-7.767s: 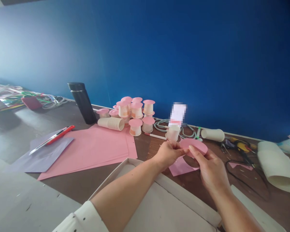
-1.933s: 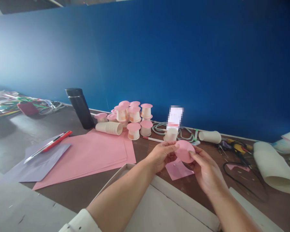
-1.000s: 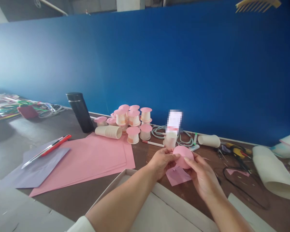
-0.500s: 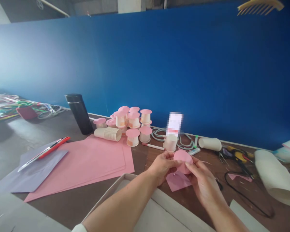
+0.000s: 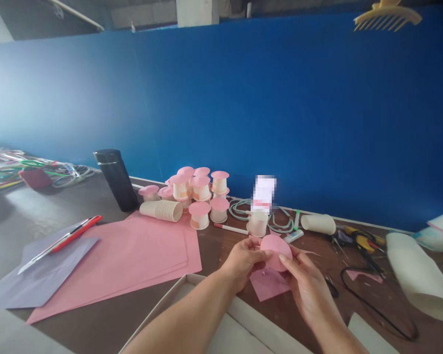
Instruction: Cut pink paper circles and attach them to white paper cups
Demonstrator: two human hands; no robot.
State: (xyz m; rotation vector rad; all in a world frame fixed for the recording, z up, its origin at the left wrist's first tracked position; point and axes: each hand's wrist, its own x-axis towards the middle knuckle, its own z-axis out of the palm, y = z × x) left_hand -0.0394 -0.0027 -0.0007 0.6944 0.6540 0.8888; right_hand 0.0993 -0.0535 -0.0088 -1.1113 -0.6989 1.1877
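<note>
A round pink paper disc [image 5: 275,250] is pinched at its edges between my two hands. My left hand [image 5: 245,260] grips its left side, thumb on top and fingers underneath. On the right side, my right hand [image 5: 303,275] holds it the same way. Below the disc lies a pink paper piece [image 5: 268,286] on the table. Just beyond my hands stands an upturned white paper cup [image 5: 257,224] with a blurred phone-like screen [image 5: 264,191] above it. To the left, several upturned paper cups topped with pink discs [image 5: 200,209] are grouped, some stacked.
A row of nested paper cups [image 5: 161,210] lies beside pink sheets [image 5: 143,250]. Further left are a red cutter knife [image 5: 76,235] and a black flask [image 5: 116,179]. An open shallow box [image 5: 239,324] sits under my forearms. Cables and a white roll [image 5: 417,275] lie right.
The view has shifted slightly, so the table's things sit a little lower and further left. Both hands still hold the disc, which now shows more of its round face.
</note>
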